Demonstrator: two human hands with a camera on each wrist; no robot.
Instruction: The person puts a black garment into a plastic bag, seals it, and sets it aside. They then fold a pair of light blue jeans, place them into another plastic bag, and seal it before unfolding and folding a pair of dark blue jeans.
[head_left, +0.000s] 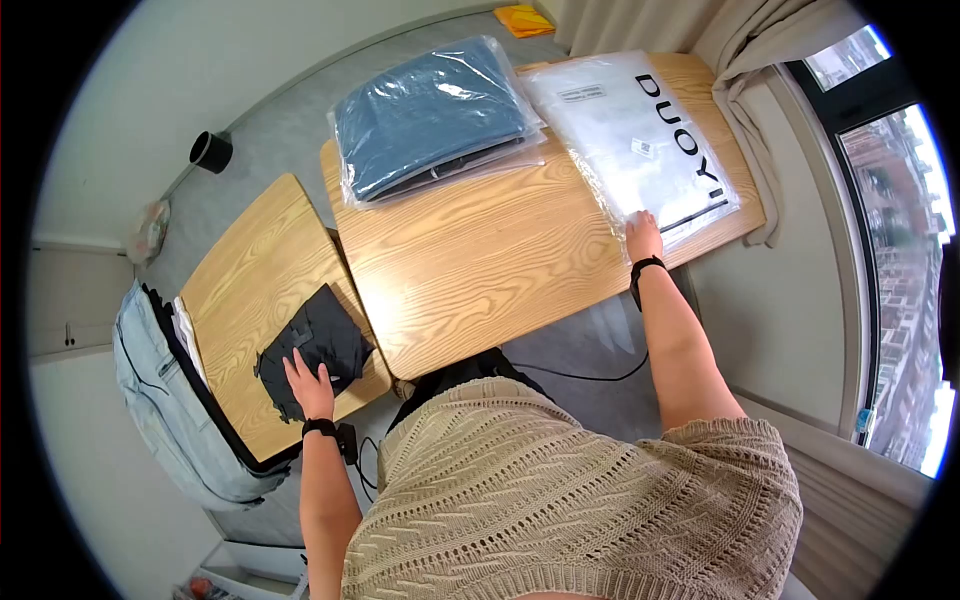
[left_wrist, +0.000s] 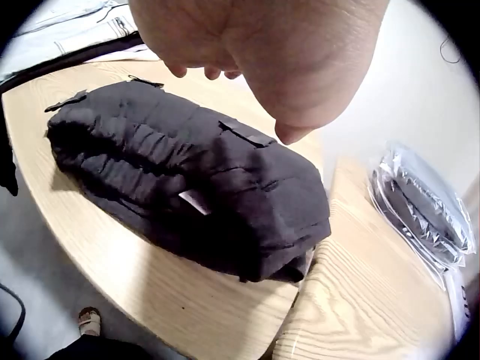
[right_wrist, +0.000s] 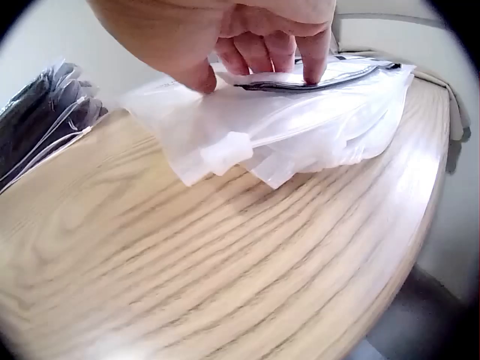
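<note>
A folded black garment [head_left: 318,345], with straps and a small white tag, lies on the lower left table. My left hand [head_left: 312,388] is over its near part, fingers spread; in the left wrist view the hand [left_wrist: 262,60] hovers along the garment's far side. On the right, a frosted plastic zip bag [head_left: 610,110] with large black letters lies flat on the bigger table. At its near edge my right hand [head_left: 643,238] touches the plastic. The right wrist view shows the fingers [right_wrist: 316,64] bent down onto the bag, thumb apart from them, near a white zip slider [right_wrist: 227,153].
A blue garment in clear plastic [head_left: 430,120] lies at the back of the bigger table [head_left: 480,260]. Light denim clothing [head_left: 165,400] hangs by the left table's [head_left: 245,270] outer edge. A black bin [head_left: 211,152] stands on the floor. Curtains and a window are at right.
</note>
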